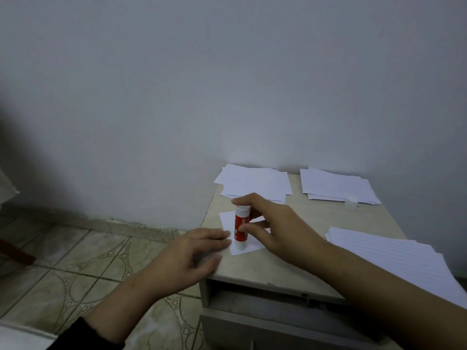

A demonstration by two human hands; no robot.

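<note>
A red and white glue stick (240,227) stands upright with its tip down on a small white paper square (227,218) near the left edge of a beige tabletop (316,218). My right hand (275,226) pinches the stick, thumb on its red body and forefinger over its top end. My left hand (194,253) lies flat at the table's left edge, straight fingertips touching the paper's left side.
Two stacks of white sheets (255,183) (336,185) lie at the back by the wall. A small clear cap (352,201) stands near the right stack. A lined paper pile (399,263) covers the right front. A drawer (265,322) is below; tiled floor (75,261) lies left.
</note>
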